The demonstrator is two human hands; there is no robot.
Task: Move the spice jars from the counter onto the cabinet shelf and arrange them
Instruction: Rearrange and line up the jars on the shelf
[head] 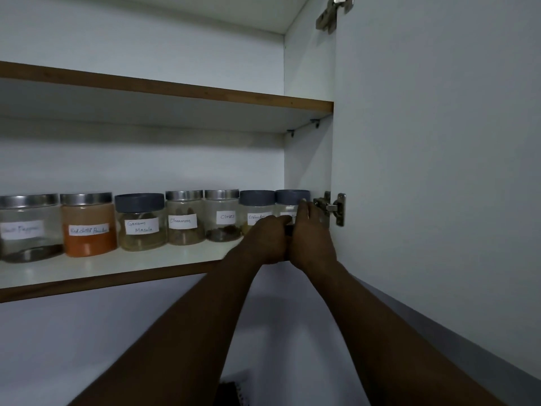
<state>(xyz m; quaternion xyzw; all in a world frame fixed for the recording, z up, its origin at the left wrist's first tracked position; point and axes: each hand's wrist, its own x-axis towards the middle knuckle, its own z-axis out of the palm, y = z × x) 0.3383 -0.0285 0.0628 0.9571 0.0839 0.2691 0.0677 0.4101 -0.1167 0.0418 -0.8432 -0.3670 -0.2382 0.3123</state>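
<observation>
Fingers [304, 208] of the right hand [311, 241] lie straight against the clear, grey-lidded end jar [291, 197] on the white cabinet shelf [146, 262]. The left hand [268, 240] meets its front, grip unreadable. Both hide its label and half the neighbouring coriander jar [256, 200].

We are looking at jars [184, 221] standing shoulder to shoulder along the back of the shelf [146, 260], leaving a bare strip running open in front of them. Above their lids, free room is reaching up to the upper shelf [175, 90]. The end jar [292, 197] is sitting just beside the side wall [307, 156], where the hinge [332, 207] is jutting out. Our left hand [263, 238] and right hand [313, 238] are crowding that corner, and the door [439, 171] is walling off the right.
</observation>
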